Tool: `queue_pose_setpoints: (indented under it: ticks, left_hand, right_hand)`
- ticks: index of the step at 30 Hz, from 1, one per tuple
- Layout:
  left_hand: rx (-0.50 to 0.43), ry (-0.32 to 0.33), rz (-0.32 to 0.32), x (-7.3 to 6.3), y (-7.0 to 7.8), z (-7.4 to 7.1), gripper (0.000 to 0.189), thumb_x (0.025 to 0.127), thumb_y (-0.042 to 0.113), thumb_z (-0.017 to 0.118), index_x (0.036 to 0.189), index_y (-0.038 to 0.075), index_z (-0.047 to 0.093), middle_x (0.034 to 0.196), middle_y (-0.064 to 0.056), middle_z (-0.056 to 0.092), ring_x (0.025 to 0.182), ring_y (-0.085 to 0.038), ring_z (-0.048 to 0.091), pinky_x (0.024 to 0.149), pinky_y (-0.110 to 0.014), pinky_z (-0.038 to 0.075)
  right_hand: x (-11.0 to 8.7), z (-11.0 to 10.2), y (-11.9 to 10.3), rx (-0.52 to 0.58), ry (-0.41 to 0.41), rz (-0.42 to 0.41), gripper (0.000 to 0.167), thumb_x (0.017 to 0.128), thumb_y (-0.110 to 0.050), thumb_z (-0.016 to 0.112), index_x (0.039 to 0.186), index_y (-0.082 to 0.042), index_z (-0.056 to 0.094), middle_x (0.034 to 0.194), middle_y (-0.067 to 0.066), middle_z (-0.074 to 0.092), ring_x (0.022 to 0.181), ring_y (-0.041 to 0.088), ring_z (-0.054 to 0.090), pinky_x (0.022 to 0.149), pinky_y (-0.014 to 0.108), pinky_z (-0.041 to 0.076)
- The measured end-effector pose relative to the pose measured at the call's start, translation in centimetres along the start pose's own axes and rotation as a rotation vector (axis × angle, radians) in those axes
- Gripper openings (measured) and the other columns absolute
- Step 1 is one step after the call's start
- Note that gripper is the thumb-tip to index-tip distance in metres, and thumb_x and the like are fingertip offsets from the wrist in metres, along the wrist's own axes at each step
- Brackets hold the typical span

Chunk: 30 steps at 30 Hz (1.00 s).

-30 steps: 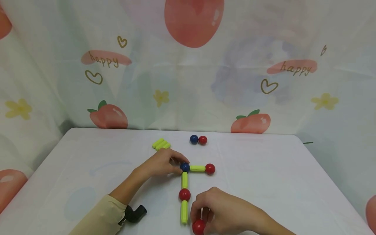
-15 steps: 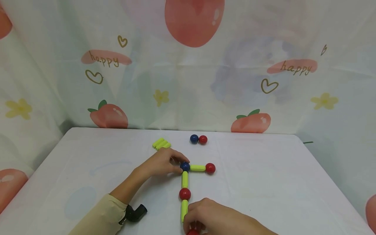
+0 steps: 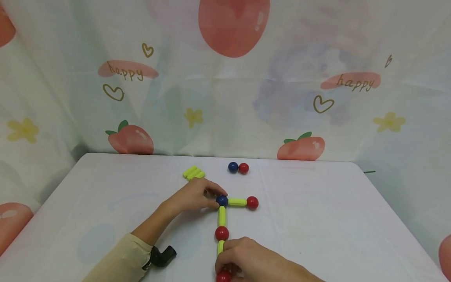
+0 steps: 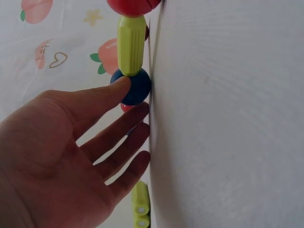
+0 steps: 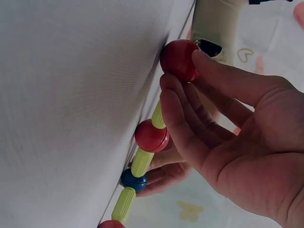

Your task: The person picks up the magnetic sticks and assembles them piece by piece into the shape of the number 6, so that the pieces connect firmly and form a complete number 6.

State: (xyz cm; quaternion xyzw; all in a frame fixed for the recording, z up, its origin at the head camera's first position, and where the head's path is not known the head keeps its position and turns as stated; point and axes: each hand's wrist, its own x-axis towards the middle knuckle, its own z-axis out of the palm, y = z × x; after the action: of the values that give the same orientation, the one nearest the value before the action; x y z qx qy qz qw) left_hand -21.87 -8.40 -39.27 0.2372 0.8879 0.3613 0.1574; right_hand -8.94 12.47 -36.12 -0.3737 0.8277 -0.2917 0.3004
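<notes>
- A white surface (image 3: 327, 223) is filling much of the lower half of the head view, faint blue markings showing at its left.
- Behind it, a pale cloth (image 3: 225, 98) is hanging across the upper half, bearing printed fruits, yellow flowers, hearts and "happy".
- At lower center, the left hand (image 3: 197, 194) is pinching a blue ball (image 3: 222, 201) between thumb and fingers; a beige sleeve (image 3: 119, 256) is covering that forearm.
- From this ball, one green rod (image 3: 237, 202) is reaching right to a red ball (image 3: 252, 202); another is running down to a middle red ball (image 3: 222, 233) and a partly hidden lower rod (image 3: 220, 247).
- At the bottom edge, the right hand (image 3: 250, 256) is pinching a further red ball (image 3: 223, 277).
- Above center, spare rods (image 3: 193, 172) and two loose balls (image 3: 238, 168) are lying near the surface's far edge.
</notes>
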Motion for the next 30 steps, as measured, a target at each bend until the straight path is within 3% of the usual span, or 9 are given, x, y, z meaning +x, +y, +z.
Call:
queue_pose_setpoints:
  ticks: [11, 21, 30]
  left_hand:
    - [-0.014, 0.002, 0.012, -0.17, 0.10, -0.17, 0.030, 0.089, 0.012, 0.082, 0.116, 0.024, 0.080, 0.112, 0.008, 0.076, 0.101, -0.016, 0.062, 0.090, -0.033, 0.054]
    - [-0.007, 0.001, 0.017, -0.17, 0.13, -0.17, 0.030, 0.088, 0.012, 0.082, 0.116, 0.025, 0.080, 0.111, 0.008, 0.076, 0.101, -0.015, 0.062, 0.089, -0.032, 0.054]
    - [-0.008, 0.001, 0.019, -0.25, 0.14, -0.21, 0.030, 0.089, 0.012, 0.082, 0.117, 0.024, 0.080, 0.111, 0.008, 0.076, 0.101, -0.016, 0.063, 0.089, -0.032, 0.054]
  right_hand:
    - [0.06, 0.19, 0.06, -0.041, 0.045, -0.047, 0.019, 0.093, -0.009, 0.078, 0.107, -0.020, 0.076, 0.091, -0.021, 0.061, 0.081, -0.010, 0.057, 0.075, 0.013, 0.054]
    - [0.19, 0.30, -0.20, -0.044, 0.045, 0.039, 0.017, 0.092, -0.014, 0.080, 0.106, -0.023, 0.076, 0.088, -0.021, 0.058, 0.077, -0.008, 0.055, 0.072, 0.013, 0.053]
    - [0.21, 0.23, -0.13, -0.017, 0.033, 0.056, 0.019, 0.092, -0.014, 0.080, 0.108, -0.024, 0.076, 0.090, -0.021, 0.059, 0.077, -0.007, 0.056, 0.073, 0.014, 0.053]
